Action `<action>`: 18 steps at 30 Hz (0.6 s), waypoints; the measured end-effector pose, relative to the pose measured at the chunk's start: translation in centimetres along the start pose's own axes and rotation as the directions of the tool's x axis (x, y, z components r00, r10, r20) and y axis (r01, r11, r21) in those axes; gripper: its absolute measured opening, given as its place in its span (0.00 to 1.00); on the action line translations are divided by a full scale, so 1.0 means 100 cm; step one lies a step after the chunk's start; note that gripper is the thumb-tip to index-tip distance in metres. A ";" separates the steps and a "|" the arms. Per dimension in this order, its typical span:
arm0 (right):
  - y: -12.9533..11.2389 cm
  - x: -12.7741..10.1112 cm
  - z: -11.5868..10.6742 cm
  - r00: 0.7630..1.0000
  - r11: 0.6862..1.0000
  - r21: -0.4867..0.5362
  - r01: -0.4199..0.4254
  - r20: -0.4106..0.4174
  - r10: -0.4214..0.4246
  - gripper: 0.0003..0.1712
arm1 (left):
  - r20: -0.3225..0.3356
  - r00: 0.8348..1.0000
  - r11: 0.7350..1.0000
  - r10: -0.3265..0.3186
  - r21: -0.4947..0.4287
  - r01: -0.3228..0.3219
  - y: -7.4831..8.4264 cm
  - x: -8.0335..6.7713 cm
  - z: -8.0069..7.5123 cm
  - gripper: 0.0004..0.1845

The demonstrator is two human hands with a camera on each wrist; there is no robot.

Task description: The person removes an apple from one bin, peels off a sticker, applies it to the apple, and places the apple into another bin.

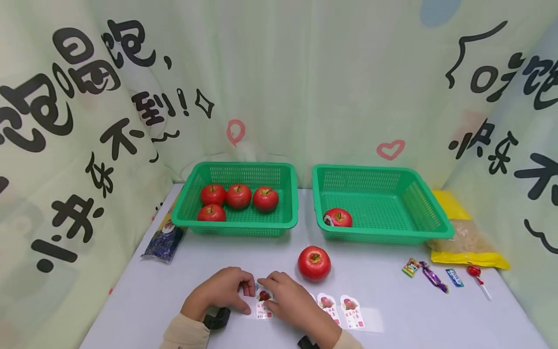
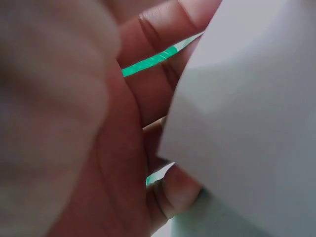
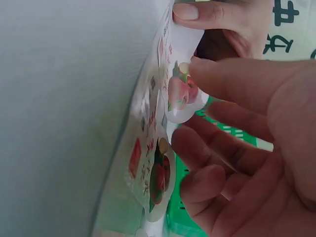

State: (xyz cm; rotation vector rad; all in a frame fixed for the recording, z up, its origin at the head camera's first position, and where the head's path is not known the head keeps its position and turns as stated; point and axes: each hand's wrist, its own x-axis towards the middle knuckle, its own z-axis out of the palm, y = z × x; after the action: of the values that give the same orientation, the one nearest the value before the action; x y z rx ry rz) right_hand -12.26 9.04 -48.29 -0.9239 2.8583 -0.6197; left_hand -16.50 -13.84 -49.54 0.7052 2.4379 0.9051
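Above the near part of the table, my left hand (image 1: 226, 291) pinches the left end of a clear-backed sticker sheet (image 1: 371, 320) between thumb and fingers. In the left wrist view, the sheet's pale back (image 2: 247, 113) hides part of those fingers. My right hand (image 1: 293, 301) reaches in from the right, with its thumb and index finger at the picture end of an apple sticker (image 3: 178, 94), pinching its edge. Further apple stickers (image 1: 352, 311) lie along the sheet to the right. Just beyond the right hand, a single red apple (image 1: 314, 264) stands on the table.
Several red apples (image 1: 238, 196) sit in the left green basket (image 1: 244, 229). One apple bearing a sticker (image 1: 341, 217) lies in the right green basket (image 1: 383, 237). Wrapped candies (image 1: 431, 277), a lollipop (image 1: 475, 272) and a yellow bag (image 1: 468, 237) are at right; a dark packet (image 1: 165, 240) lies left.
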 end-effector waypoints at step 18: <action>0.043 -0.041 -0.032 0.968 0.822 0.519 0.235 -0.202 -0.149 0.12 | -0.019 0.999 0.999 0.031 -0.042 -0.032 -0.003 -0.002 0.000 0.19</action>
State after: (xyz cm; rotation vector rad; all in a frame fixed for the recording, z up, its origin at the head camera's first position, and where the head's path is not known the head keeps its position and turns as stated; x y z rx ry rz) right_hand -11.86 15.71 -47.23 -1.0935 2.4741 -1.4825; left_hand -16.44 -14.12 -49.71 0.7249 2.4225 0.9769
